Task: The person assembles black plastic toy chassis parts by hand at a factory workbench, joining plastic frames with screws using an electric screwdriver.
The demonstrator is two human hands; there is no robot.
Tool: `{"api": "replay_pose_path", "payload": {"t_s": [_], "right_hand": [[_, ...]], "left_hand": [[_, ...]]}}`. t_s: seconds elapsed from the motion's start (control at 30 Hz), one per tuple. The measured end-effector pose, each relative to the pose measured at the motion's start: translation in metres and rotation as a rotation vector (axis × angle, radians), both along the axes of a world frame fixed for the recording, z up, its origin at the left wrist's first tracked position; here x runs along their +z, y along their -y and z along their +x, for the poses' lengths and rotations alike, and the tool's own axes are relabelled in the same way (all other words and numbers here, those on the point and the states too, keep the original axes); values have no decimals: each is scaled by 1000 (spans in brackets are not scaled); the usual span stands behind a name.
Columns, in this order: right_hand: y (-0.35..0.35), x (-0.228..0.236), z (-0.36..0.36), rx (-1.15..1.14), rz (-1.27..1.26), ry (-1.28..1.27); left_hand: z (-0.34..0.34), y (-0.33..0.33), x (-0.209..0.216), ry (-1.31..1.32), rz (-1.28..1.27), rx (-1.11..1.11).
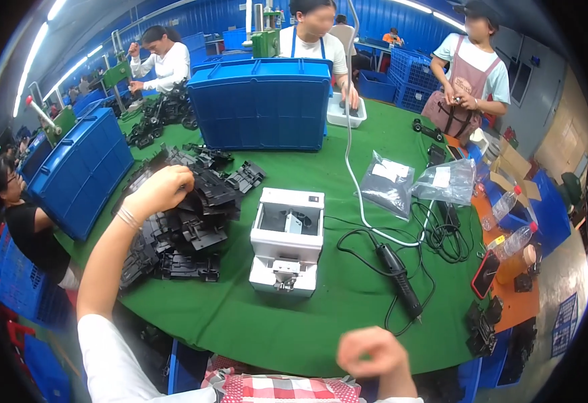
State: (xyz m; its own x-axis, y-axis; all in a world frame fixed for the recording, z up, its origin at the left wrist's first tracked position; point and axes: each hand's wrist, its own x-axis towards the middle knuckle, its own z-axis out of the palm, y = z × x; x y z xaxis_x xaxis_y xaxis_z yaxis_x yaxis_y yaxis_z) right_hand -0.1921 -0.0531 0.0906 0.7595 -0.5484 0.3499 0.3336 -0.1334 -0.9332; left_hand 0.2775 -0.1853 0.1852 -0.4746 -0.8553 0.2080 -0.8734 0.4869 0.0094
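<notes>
My left hand [162, 189] reaches over a heap of black moulded plastic parts [203, 232]. Its fingers are bent down and closed at the top of the heap, and whatever is between the fingertips is hidden. Close to the front edge, my right hand [373, 352] is slightly blurred, its fingers curled in a loose ring with nothing visible in them. Between the hands and farther in stands a white screw feeder [287, 238] with an open top window. To its right lies a black electric screwdriver [399, 282], its tip pointing toward me.
Blue bins [257, 104] stand along the far side of the green-covered table [307, 329]. Grey plastic bags [386, 185], a hanging pale cable [356, 161] and coiled cords are at the right. Bottles [507, 203] and a red-edged phone [485, 274] line the right edge. Other people work around the table.
</notes>
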Motion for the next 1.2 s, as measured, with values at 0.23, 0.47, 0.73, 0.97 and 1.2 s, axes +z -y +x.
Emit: {"api": "replay_pose_path", "payload": {"t_s": [0.23, 0.47, 0.73, 0.97, 1.2], "right_hand": [[-44, 165, -23, 914, -825, 22], [-72, 208, -4, 819, -1098, 194], [-39, 200, 12, 890, -924, 502], [-8, 85, 15, 194, -206, 647], [-25, -36, 72, -573, 236, 101]], "left_hand": [[-12, 14, -20, -76, -137, -72], [1, 24, -33, -62, -276, -101], [-1, 24, -22, -324, -648, -13], [-12, -22, -13, -1193, -660, 354], [-90, -89, -56, -1707, 43, 212]]}}
